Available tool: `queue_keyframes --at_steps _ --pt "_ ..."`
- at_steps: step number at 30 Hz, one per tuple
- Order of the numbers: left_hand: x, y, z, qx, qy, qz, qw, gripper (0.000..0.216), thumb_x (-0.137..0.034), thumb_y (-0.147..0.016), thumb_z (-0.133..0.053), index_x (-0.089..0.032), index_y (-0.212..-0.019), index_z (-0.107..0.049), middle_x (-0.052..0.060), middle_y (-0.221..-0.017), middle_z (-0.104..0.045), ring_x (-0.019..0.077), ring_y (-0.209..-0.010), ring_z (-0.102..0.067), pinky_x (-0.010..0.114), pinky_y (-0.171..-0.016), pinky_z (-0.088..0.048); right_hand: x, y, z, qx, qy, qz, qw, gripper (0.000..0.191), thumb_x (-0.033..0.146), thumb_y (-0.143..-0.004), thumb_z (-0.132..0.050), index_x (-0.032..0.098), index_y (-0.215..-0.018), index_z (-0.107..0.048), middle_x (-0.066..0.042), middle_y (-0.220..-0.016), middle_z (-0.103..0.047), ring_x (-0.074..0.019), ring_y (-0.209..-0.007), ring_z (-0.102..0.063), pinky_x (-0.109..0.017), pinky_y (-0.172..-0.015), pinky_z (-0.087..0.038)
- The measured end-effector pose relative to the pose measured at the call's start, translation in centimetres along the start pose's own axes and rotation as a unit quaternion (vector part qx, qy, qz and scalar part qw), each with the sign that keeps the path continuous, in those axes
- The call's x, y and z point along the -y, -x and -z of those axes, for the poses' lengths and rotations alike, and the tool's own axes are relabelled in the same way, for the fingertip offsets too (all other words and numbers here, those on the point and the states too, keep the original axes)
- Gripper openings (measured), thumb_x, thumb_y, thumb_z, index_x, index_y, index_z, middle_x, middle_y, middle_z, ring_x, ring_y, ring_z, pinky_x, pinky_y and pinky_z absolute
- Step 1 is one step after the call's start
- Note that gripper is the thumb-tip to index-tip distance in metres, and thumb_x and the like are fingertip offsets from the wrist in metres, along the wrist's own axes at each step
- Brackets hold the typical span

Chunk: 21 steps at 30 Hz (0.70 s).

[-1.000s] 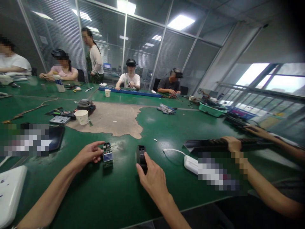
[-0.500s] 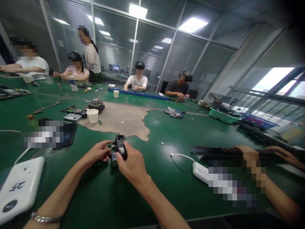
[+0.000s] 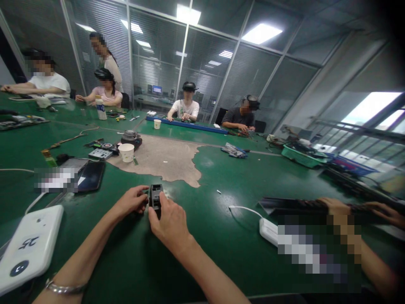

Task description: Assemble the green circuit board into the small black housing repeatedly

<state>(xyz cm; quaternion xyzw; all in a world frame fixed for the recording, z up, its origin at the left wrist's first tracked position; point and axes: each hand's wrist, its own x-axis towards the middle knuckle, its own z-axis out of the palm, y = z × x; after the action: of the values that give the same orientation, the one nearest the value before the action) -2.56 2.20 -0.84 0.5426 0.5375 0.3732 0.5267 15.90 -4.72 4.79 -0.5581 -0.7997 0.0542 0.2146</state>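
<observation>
A small black plastic housing [image 3: 156, 196] stands upright on the green table [image 3: 202, 236] in front of me. My right hand [image 3: 169, 219] grips it from behind, fingers wrapped round its sides. My left hand [image 3: 132, 201] is curled against the housing's left side, fingertips pinched where the small circuit module sat; the module itself is hidden behind the housing and my fingers. A bracelet shows on my left wrist.
A white device [image 3: 30, 247] lies at the near left, a dark phone [image 3: 91, 176] and paper cup [image 3: 127, 152] beyond it. A white charger with cable [image 3: 268, 230] lies to the right, beside a co-worker's arm [image 3: 363, 249]. Several people sit round the far side.
My right hand carried the black housing left to the circuit module, then lowered it over the module; both hands now meet at it. The view shifted slightly left.
</observation>
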Motion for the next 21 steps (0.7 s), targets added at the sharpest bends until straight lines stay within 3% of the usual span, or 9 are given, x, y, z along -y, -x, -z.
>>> queue_keyframes --at_steps 8,13,21 --pt "-0.7 0.7 -0.2 0.028 0.003 0.023 0.999 0.060 -0.038 -0.080 -0.062 -0.012 -0.131 -0.045 0.001 -0.067 -0.063 0.0143 -0.050 -0.061 0.024 -0.045 -0.050 0.0 0.9 -0.7 0.033 0.019 0.005 0.999 0.062 0.041 -0.086 -0.053 0.013 -0.138 -0.035 -0.014 -0.104 -0.061 -0.0283 -0.090 -0.061 -0.039 -0.074 -0.049" --pt "-1.1 1.0 -0.4 0.075 0.031 0.018 0.997 0.058 -0.040 -0.081 -0.062 -0.014 -0.130 -0.047 0.002 -0.070 -0.064 0.0141 -0.056 -0.062 0.024 -0.049 -0.052 -0.2 0.8 -1.0 0.009 0.010 0.006 1.000 0.060 0.046 -0.089 -0.049 0.014 -0.138 -0.037 -0.015 -0.105 -0.060 -0.0275 -0.093 -0.059 -0.038 -0.076 -0.049" --pt "-1.4 1.3 -0.2 0.084 0.039 0.038 0.995 0.066 -0.041 -0.083 -0.063 -0.015 -0.138 -0.038 0.003 -0.074 -0.065 0.0132 -0.056 -0.062 0.024 -0.051 -0.052 -0.6 0.5 -1.7 -0.009 0.018 0.013 1.000 0.055 0.042 -0.090 -0.048 0.013 -0.135 -0.041 -0.015 -0.104 -0.062 -0.0264 -0.091 -0.061 -0.036 -0.075 -0.049"
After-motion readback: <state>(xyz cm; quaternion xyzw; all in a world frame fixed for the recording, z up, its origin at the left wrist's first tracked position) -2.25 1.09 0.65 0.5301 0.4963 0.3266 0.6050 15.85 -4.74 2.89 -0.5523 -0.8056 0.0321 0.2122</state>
